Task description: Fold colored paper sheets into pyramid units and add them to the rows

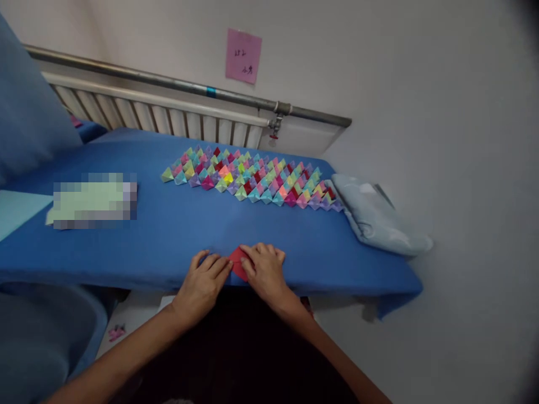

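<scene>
The near edge of the worktop [320,258] passes beneath the left hand [202,285] and right wrist. That hand and the right hand [266,272], half curled, touch the red paper [237,268] between them; whether they pinch it, I cannot tell. Beyond, open room reaches the paper pieces [252,178].

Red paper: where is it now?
In the head view, the red paper is just left of lower centre on the blue cloth, between the left hand and right hand, both touching it.
</scene>
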### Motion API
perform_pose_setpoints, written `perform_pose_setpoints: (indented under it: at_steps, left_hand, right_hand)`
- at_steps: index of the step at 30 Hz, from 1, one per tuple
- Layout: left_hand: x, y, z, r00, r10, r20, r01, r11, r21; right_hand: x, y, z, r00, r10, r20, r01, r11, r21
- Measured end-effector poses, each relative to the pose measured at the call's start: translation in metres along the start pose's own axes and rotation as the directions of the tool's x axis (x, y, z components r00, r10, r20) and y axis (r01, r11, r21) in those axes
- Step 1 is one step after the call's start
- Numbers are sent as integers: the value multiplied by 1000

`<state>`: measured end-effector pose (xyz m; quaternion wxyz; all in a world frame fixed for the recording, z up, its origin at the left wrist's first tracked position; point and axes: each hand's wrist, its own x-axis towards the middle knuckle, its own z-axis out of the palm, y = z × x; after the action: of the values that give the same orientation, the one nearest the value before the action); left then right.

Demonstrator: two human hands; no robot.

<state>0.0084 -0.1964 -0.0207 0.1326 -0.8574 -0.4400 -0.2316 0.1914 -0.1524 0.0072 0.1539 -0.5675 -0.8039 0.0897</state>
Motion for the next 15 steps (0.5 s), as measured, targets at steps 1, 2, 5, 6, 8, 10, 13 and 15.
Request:
perform_pose_setpoints:
  at_steps: [1, 2, 5, 6, 8, 10, 13, 15]
  left_hand:
    - [0, 1, 0, 1000, -5, -3, 5, 1000, -9]
    - [2, 1, -1, 1000, -16, -1, 16, 1000, -25]
    - [18, -4, -4, 991, -85, 108, 95, 991, -97]
    - [28, -8, -6, 978, -107, 178, 130, 984, -123]
    - [53, -20, -7, 938, -139, 317, 203, 963, -178]
    - [80, -32, -6, 921, -100, 377, 224, 926, -303]
    - [113, -43, -4, 824, 2, 566, 279, 869, -410]
    - [126, -45, -4, 751, 29, 660, 312, 865, -392]
  right_hand:
    - [0, 0, -1, 1000, -3, -1, 3, 1000, 1]
    - [-1, -1, -2, 1000, -5, -2, 5, 1000, 2]
    - [0, -2, -6, 1000, -3, 10, 3, 1000, 11]
    - [0, -2, -7, 1000, 0, 17, -1, 1000, 17]
    - [1, -2, -8, 1000, 1, 28, -2, 999, 35]
    - [2, 0, -8, 1000, -4, 25, 3, 998, 63]
    - [2, 5, -4, 1000, 18, -18, -15, 988, 156]
    - [0, 9, -1, 995, 72, -68, -53, 966, 254]
